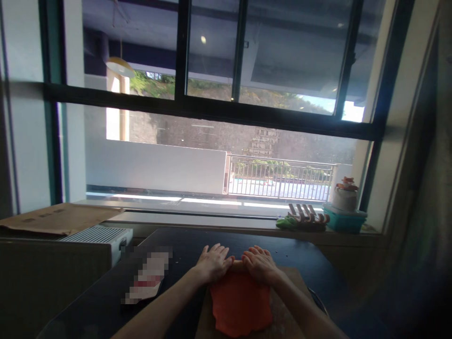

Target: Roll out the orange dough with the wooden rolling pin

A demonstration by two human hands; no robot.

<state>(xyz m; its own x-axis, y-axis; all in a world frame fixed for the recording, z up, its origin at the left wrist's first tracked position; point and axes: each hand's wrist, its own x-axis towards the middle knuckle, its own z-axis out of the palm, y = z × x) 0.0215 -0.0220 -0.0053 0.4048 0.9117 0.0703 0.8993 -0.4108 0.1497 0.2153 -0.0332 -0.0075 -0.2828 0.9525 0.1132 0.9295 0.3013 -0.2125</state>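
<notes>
A flattened sheet of orange-red dough (242,303) lies on a brown board (206,320). Across its far edge rests a wooden rolling pin (238,266), of which only the short middle stretch shows between my hands. My left hand (213,262) lies palm down over the pin's left part, fingers stretched forward. Over the right part, my right hand (260,263) rests the same way with its fingers extended. Both hands are open and pressed on the pin rather than wrapped round it. The pin's ends are hidden under them.
On the dark table (282,245), a flat pixelated object (150,278) lies left of my arms. A cable (318,301) runs right of the board. A brown paper bag (60,217) covers part of the radiator (99,234). A teal box (346,220) stands on the windowsill.
</notes>
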